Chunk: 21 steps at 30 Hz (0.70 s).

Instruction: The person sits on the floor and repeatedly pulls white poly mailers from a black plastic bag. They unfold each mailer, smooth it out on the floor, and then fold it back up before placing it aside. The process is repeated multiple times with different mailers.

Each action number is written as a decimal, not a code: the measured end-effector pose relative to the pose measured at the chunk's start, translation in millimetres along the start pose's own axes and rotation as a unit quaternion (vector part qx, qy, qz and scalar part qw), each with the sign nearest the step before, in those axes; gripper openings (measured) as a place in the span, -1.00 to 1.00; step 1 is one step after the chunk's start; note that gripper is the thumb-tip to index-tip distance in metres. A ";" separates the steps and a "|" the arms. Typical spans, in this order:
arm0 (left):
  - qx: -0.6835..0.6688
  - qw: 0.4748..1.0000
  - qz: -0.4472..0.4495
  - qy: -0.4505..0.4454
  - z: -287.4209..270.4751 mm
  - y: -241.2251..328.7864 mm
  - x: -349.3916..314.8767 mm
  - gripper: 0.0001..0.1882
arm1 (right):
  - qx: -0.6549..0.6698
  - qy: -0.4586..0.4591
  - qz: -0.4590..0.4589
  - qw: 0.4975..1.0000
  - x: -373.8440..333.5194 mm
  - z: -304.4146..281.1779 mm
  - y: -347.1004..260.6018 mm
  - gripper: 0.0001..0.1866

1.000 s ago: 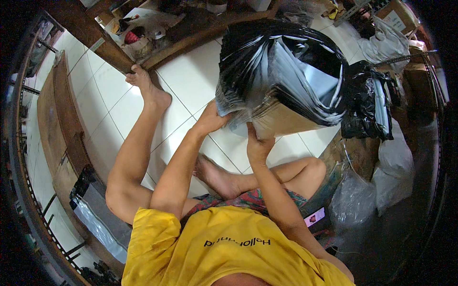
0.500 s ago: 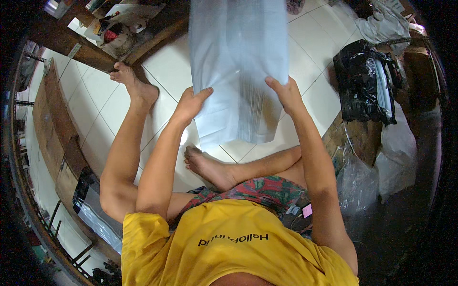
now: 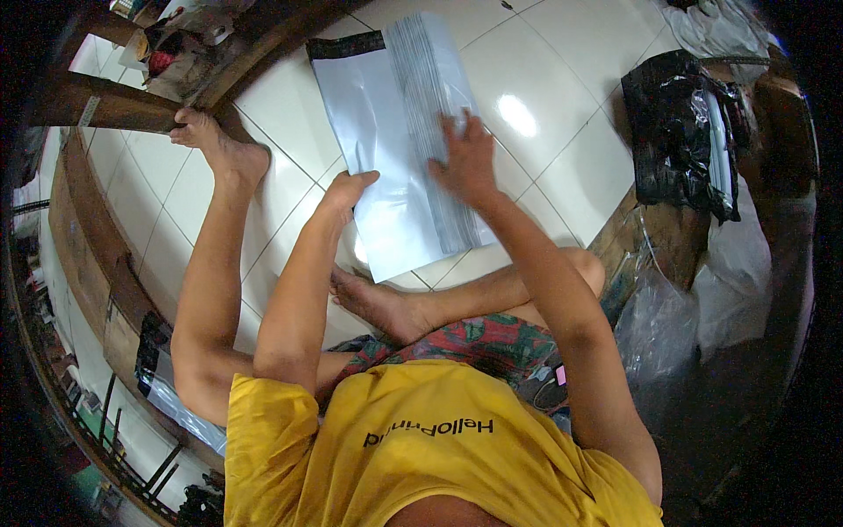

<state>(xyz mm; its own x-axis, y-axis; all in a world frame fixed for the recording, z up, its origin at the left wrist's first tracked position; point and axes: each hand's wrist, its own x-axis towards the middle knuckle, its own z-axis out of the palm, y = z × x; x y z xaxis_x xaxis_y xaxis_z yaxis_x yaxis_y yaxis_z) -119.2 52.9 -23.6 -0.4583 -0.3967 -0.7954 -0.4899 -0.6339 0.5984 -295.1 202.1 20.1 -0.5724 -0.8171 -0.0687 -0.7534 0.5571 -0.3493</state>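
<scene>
A stack of silvery-white plastic mailing bags (image 3: 373,132) lies on the floor in front of me, one black strip showing at its far left end. Many thin edges are fanned in a ridged band along its right side. My left hand (image 3: 347,189) grips the stack's left edge, thumb on top and the other fingers hidden beneath. Over the fanned edges is my right hand (image 3: 470,162), its fingers spread and slightly blurred; whether it presses on them I cannot tell.
White floor tiles (image 3: 562,132) surround the stack. To the right stand a black plastic bag (image 3: 672,140) holding pale sheets and clear plastic wrapping (image 3: 654,325). Wooden beams (image 3: 132,105) border the far left. A small pink-screened device (image 3: 561,376) is beside my right thigh.
The bags have come down from a raised, hanging position onto the floor, and their edges now fan out. My right hand has let go of the right edge and moved inward over the stack.
</scene>
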 end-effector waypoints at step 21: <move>0.028 0.999 -0.018 0.000 3.9 4.1 5.9 -0.41 | 0.222 -0.057 0.200 0.953 -14.0 -31.2 160.9 -0.23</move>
<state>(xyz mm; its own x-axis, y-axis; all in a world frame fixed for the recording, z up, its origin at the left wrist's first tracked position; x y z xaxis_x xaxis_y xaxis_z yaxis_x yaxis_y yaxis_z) -126.9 50.5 -25.5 -0.4396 -0.3739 -0.8167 -0.5477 -0.6091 0.5736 -418.4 307.7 -6.0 -0.7272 -0.5777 -0.3708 -0.2572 0.7301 -0.6331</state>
